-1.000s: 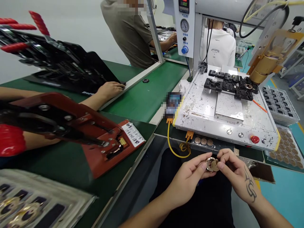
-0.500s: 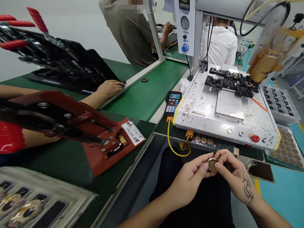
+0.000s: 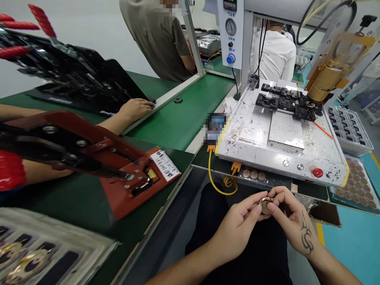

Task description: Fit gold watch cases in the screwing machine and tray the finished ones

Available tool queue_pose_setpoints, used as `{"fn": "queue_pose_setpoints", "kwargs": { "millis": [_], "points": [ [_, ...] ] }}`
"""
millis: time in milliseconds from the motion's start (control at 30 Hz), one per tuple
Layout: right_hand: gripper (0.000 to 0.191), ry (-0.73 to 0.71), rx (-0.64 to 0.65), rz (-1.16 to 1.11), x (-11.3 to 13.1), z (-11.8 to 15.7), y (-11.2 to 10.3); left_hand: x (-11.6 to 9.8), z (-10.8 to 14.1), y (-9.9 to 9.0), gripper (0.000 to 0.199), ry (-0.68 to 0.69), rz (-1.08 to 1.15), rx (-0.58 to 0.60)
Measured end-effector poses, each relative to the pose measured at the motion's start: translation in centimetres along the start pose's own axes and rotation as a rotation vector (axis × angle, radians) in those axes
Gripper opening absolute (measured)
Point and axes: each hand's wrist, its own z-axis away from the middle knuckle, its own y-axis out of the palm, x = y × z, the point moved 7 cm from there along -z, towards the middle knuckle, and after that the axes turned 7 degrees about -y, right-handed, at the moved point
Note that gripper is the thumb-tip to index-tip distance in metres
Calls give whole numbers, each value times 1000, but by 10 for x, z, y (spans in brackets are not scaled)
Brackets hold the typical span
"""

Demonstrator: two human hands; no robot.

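Above my lap, both hands grip a small round gold watch case (image 3: 265,206) with a brown-gold disc on the face turned toward me. My left hand (image 3: 239,221) pinches it from the left, its thumb at the lower left of the rim. From the right, my right hand (image 3: 292,221) holds the other edge, with the thumb pressed on the disc. The fingertips behind the case are partly hidden. Just beyond my hands, several round brown discs (image 3: 253,174) lie on a clear sheet at the bench edge.
A white dispensing machine (image 3: 246,148) carries black fixtures (image 3: 286,102). Left of it are a keypad controller (image 3: 216,128) and green conveyor (image 3: 190,107). A red-brown toggle press (image 3: 118,174) and a tray of watch cases (image 3: 89,241) stand left. A co-worker's hand (image 3: 135,111) rests by the conveyor.
My hands stay on the watch case, with only a slight shift of the fingers. The view has moved slightly. In the background, a co-worker's forearm has drawn back behind the frame post.
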Motion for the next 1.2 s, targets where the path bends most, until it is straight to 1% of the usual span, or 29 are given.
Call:
{"fn": "queue_pose_setpoints", "kwargs": {
  "millis": [100,167,267,300,367,433,467,500,533,600,667,733,800,833,967,1033,1100,1200],
  "points": [
    [22,-62,-24,40,2,4,3,3,4,-1,46,47,-81,-35],
    [21,-123,-44,108,4,6,4,6,6,-3,45,86,-165,-73],
    [12,-146,-89,209,1,7,3,6,8,-7,40,126,-263,-110],
    [9,-135,-68,221,0,6,4,4,8,-8,39,131,-285,-105],
    [8,-138,33,216,0,1,9,0,7,-8,39,129,-342,-75],
    [11,-189,126,196,6,-4,14,-6,6,-8,40,116,-416,-39],
    [13,-200,138,177,8,-6,14,-10,5,-10,40,113,-432,-36],
    [14,-180,127,144,7,-9,13,-13,5,-12,39,114,-419,-46],
    [16,-129,108,90,4,-11,11,-16,5,-15,37,118,-379,-70],
    [26,19,73,-74,-8,-15,13,-19,4,-21,38,128,-272,-140],
    [34,135,45,-247,-18,-15,19,-19,5,-26,38,129,-222,-199],
    [39,172,43,-347,-22,-16,28,-18,6,-28,27,133,-251,-237],
    [39,168,54,-379,-21,-16,37,-21,9,-29,17,156,-320,-276],
    [38,159,60,-380,-19,-16,41,-24,12,-30,16,172,-360,-297],
    [35,117,57,-329,-14,-15,46,-36,20,-33,14,215,-473,-351],
    [34,54,65,-265,-9,-18,44,-41,23,-35,13,212,-490,-364],
    [35,-68,127,-164,1,-22,43,-43,24,-38,12,201,-497,-375],
    [37,-309,310,53,21,-29,47,-43,25,-41,11,199,-513,-400]
  ]
}}
